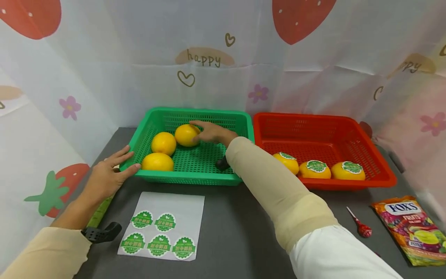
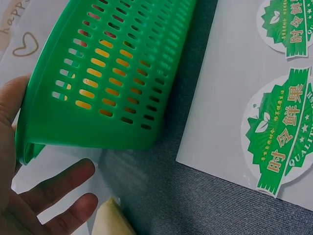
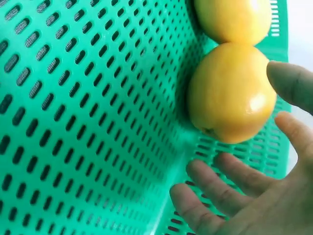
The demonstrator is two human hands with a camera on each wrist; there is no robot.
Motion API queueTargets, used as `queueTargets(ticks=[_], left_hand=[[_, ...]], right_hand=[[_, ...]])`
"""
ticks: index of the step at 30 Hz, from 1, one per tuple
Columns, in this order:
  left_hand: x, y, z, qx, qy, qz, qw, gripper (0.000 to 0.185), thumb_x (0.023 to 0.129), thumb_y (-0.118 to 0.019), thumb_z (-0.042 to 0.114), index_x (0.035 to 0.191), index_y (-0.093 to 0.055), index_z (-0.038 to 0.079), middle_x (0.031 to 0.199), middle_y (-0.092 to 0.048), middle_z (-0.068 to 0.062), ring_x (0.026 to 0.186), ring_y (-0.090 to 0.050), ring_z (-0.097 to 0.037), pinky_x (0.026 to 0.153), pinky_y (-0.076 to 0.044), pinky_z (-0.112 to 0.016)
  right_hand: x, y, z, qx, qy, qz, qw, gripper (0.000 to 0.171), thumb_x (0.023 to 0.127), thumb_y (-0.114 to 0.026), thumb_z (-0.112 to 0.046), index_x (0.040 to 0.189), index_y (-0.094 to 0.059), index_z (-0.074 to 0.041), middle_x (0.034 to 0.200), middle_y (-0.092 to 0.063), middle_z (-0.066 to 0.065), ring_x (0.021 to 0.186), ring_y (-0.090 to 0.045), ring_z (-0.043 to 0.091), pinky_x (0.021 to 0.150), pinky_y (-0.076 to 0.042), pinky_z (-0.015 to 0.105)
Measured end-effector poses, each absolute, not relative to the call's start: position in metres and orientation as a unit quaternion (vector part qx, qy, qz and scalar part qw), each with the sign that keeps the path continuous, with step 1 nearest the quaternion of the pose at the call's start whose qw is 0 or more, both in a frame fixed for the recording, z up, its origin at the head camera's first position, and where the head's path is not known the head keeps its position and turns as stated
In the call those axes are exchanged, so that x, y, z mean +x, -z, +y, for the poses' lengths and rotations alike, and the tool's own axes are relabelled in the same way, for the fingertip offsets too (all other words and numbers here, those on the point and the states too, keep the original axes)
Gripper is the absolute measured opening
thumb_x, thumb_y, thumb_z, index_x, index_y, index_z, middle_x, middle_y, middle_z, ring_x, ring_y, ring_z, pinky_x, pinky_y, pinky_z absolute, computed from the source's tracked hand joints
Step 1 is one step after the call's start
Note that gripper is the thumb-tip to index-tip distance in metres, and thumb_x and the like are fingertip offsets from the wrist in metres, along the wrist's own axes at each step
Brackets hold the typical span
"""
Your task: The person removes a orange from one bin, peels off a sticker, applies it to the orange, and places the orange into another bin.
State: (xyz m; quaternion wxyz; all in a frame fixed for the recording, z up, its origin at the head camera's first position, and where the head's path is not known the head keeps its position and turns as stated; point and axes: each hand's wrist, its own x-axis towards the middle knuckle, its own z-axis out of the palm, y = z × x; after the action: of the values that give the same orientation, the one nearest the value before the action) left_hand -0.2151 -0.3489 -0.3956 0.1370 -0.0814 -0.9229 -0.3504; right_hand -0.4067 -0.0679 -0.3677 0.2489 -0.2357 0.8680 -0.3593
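In the head view my right hand (image 1: 212,132) reaches into the green basket (image 1: 198,177), fingers spread around an orange (image 1: 187,135). The right wrist view shows the thumb and forefinger beside that orange (image 3: 232,93), not closed round it; whether they touch it cannot be told. Two more oranges, a middle one (image 1: 163,143) and a front one (image 1: 157,162), lie along the basket's left side. My left hand (image 1: 106,174) rests against the basket's front left corner with extended fingers. Two of its fingers (image 2: 61,186) hang free below the rim in the left wrist view.
A red basket (image 1: 376,180) stands at the right with several stickered oranges (image 1: 315,169). A white sheet (image 1: 174,199) of several green stickers (image 1: 159,245) lies in front. A lollipop (image 1: 364,230) and a FOX'S candy bag (image 1: 411,228) lie at right. A printed curtain (image 1: 146,46) hangs behind.
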Motion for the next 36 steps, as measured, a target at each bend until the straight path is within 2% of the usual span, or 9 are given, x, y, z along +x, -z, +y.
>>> queueTargets(ticks=[3,5,7,10,12,18,22,28,36], left_hand=[[-0.216,0.396,-0.344,-0.082,0.356,-0.921,0.134,0.058,0.092,-0.068,0.028,0.139,-0.049,-0.002,0.149,-0.038,-0.014,0.127,-0.040,-0.046,0.089,-0.042,-0.058],[-0.218,0.397,-0.342,-0.082,0.362,-0.919,0.133,0.058,0.093,-0.068,0.028,0.139,-0.049,-0.002,0.149,-0.038,-0.013,0.127,-0.040,-0.046,0.090,-0.041,-0.059],[-0.219,0.396,-0.341,-0.082,0.367,-0.917,0.134,0.058,0.093,-0.067,0.028,0.139,-0.049,-0.002,0.149,-0.037,-0.013,0.128,-0.039,-0.046,0.091,-0.040,-0.060],[-0.217,0.395,-0.338,-0.082,0.371,-0.915,0.138,0.058,0.093,-0.068,0.027,0.139,-0.049,-0.002,0.149,-0.037,-0.013,0.130,-0.036,-0.046,0.093,-0.039,-0.060],[-0.217,0.394,-0.336,-0.083,0.369,-0.915,0.139,0.058,0.093,-0.068,0.027,0.139,-0.049,-0.002,0.149,-0.037,-0.013,0.131,-0.035,-0.045,0.092,-0.040,-0.059],[-0.218,0.398,-0.328,-0.087,0.372,-0.913,0.142,0.057,0.093,-0.067,0.027,0.138,-0.049,-0.003,0.149,-0.038,-0.014,0.131,-0.035,-0.045,0.093,-0.040,-0.058],[-0.219,0.403,-0.327,-0.092,0.375,-0.912,0.139,0.056,0.093,-0.067,0.027,0.138,-0.050,-0.003,0.148,-0.039,-0.014,0.131,-0.036,-0.044,0.092,-0.041,-0.058],[-0.220,0.407,-0.334,-0.094,0.381,-0.909,0.137,0.057,0.093,-0.067,0.027,0.138,-0.049,-0.003,0.149,-0.037,-0.014,0.132,-0.035,-0.044,0.093,-0.039,-0.060],[-0.216,0.403,-0.349,-0.080,0.373,-0.912,0.152,0.056,0.093,-0.067,0.026,0.139,-0.049,-0.001,0.149,-0.037,-0.014,0.131,-0.036,-0.046,0.090,-0.040,-0.060]], right_hand=[[-0.408,0.369,-0.062,-0.229,0.368,0.875,0.215,0.055,0.092,-0.068,-0.015,0.141,-0.046,-0.019,0.151,-0.030,0.009,0.116,-0.046,0.030,0.088,-0.044,0.042],[-0.409,0.370,-0.060,-0.218,0.381,0.876,0.198,0.051,0.089,-0.072,-0.012,0.134,-0.049,-0.016,0.146,-0.035,0.010,0.106,-0.048,0.031,0.083,-0.044,0.043],[-0.410,0.370,-0.059,-0.208,0.391,0.873,0.204,0.058,0.086,-0.075,-0.014,0.136,-0.045,-0.016,0.145,-0.034,0.011,0.108,-0.047,0.032,0.084,-0.044,0.044],[-0.409,0.370,-0.063,-0.198,0.380,0.870,0.244,0.077,0.084,-0.077,-0.021,0.148,-0.033,-0.022,0.149,-0.030,0.012,0.121,-0.044,0.034,0.091,-0.044,0.048],[-0.408,0.370,-0.065,-0.205,0.349,0.880,0.248,0.083,0.084,-0.078,-0.025,0.151,-0.029,-0.024,0.150,-0.029,0.011,0.126,-0.041,0.033,0.095,-0.042,0.048],[-0.401,0.359,-0.057,-0.250,0.267,0.913,0.180,0.074,0.085,-0.076,-0.028,0.148,-0.039,-0.022,0.147,-0.034,0.013,0.116,-0.047,0.030,0.090,-0.044,0.042],[-0.393,0.340,-0.039,-0.264,0.291,0.904,0.168,0.073,0.084,-0.075,-0.029,0.147,-0.040,-0.021,0.139,-0.042,0.013,0.106,-0.051,0.027,0.084,-0.046,0.039],[-0.367,0.303,-0.014,-0.289,0.370,0.874,0.127,0.073,0.082,-0.076,-0.030,0.146,-0.043,-0.018,0.123,-0.052,0.010,0.100,-0.054,0.023,0.082,-0.048,0.036],[-0.313,0.287,0.009,-0.349,0.435,0.826,0.077,0.069,0.078,-0.077,-0.031,0.139,-0.049,-0.016,0.114,-0.057,0.004,0.090,-0.057,0.023,0.075,-0.052,0.035]])
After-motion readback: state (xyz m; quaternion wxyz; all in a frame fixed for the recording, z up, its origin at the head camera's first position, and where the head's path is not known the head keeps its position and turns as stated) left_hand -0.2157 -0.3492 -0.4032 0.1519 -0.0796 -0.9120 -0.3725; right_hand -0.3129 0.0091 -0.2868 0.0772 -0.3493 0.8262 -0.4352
